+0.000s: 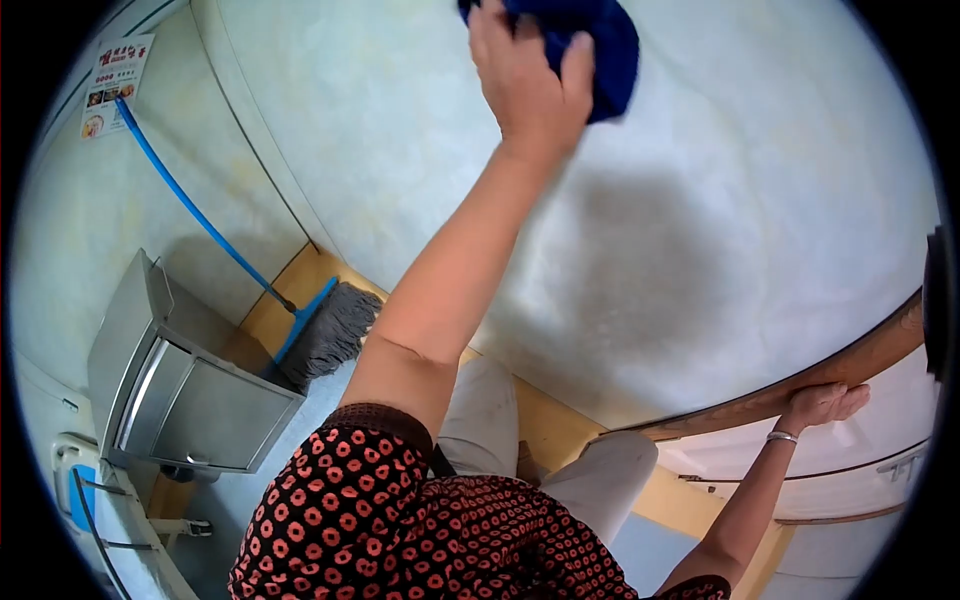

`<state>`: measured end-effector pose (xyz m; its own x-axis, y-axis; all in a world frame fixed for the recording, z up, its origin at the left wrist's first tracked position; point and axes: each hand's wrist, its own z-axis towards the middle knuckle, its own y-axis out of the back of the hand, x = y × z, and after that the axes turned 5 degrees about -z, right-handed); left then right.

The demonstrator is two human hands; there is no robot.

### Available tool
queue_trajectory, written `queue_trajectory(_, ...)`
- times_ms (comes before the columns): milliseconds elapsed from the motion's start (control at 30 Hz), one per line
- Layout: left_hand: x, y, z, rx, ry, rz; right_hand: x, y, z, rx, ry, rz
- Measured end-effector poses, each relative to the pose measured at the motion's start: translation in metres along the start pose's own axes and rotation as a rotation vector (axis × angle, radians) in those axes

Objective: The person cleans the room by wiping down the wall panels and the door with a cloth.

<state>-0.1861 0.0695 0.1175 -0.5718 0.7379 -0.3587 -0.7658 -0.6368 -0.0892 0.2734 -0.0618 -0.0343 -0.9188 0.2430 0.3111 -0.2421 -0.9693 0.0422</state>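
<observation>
With fingers spread, my left hand presses a dark blue cloth against the pale, marbled wall. The thumb lies toward the right side of the cloth, and its upper part runs out of view. My right hand, with a silvery bracelet at the wrist, rests against a curved brown wooden edge at the right. Its fingers look stretched out along the wood, with no loose object seen in them.
A grey mop with a blue handle leans in the corner at left. Beside it stands a metal cabinet. A printed poster hangs on the left wall. A blue-and-white item stands low at left.
</observation>
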Motion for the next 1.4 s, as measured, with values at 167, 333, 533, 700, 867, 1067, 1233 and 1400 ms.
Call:
queue_trajectory(167, -0.004, -0.011, -0.107, 0.355, -0.397, -0.029, 0.008, 0.003, 0.003, -0.014, -0.001, 0.038)
queue_trajectory(333, 0.048, -0.001, -0.243, 0.879, -1.159, -0.043, 0.012, 0.035, -0.017, 0.168, -0.002, 0.046)
queue_trajectory(533, 0.129, 0.063, -0.2, 1.126, -1.24, 0.052, 0.004, 0.117, -0.182, 0.818, -0.039, 0.019)
queue_trajectory(700, 0.119, 0.098, -0.074, 0.597, -0.758, 0.438, 0.019, 0.163, -0.291, 1.174, -0.083, 0.04)
queue_trajectory(867, 0.083, 0.034, -0.03, -0.07, -0.217, 0.059, 0.055, 0.136, -0.276, 1.299, 0.142, 0.154)
queue_trajectory(1067, 0.034, 0.005, -0.118, 0.243, -0.535, 0.052, 0.081, 0.132, -0.269, 1.375, 0.246, 0.152)
queue_trajectory(1233, 0.018, -0.023, -0.243, 0.635, -0.857, -0.187, 0.075, 0.127, -0.271, 1.418, 0.237, 0.114)
queue_trajectory(1400, 0.056, -0.024, -0.347, 0.895, -1.068, -0.298, 0.071, 0.129, -0.273, 1.413, 0.256, 0.066)
